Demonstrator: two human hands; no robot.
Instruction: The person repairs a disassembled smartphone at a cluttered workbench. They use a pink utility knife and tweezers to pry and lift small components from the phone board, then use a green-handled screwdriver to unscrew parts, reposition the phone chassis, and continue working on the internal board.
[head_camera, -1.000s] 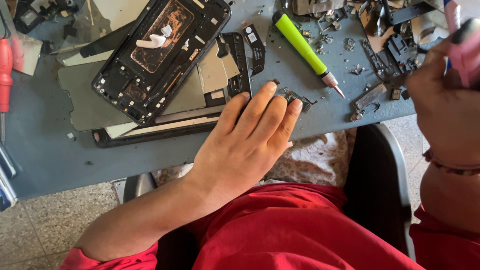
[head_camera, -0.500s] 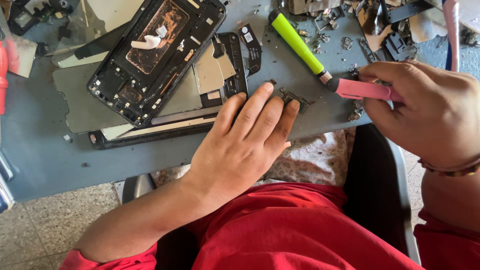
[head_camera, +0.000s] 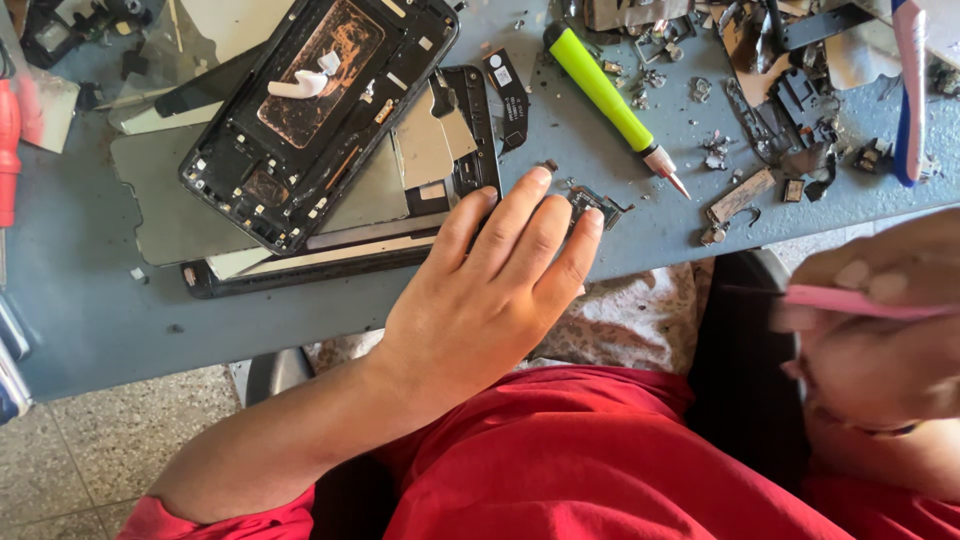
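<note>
Scanning from the left edge of the grey-blue worktable, we found a red-handled tool lying partly out of frame, then a black opened phone frame with a coppery plate inside resting tilted on a stack of thin grey metal shields and a dark back panel. Our left hand lay flat and released at the table's near edge, fingers spread and gripping nothing, their tips pointing up and to the right. Just beyond the fingertips, touching or nearly so, sat a small dark circuit-board fragment with ragged edges, its longer side running roughly along the table edge; the left hand was plainly the nearer one to it. Farther right, a lime-green screwdriver with a metal tip lay diagonally, tip pointing down-right, well apart from the fingers. Loose screws and broken dark parts littered the far right of the table. Our right hand, blurred and off the table over the lap, was clenched around a thin pink stick-like tool lying nearly level.
</note>
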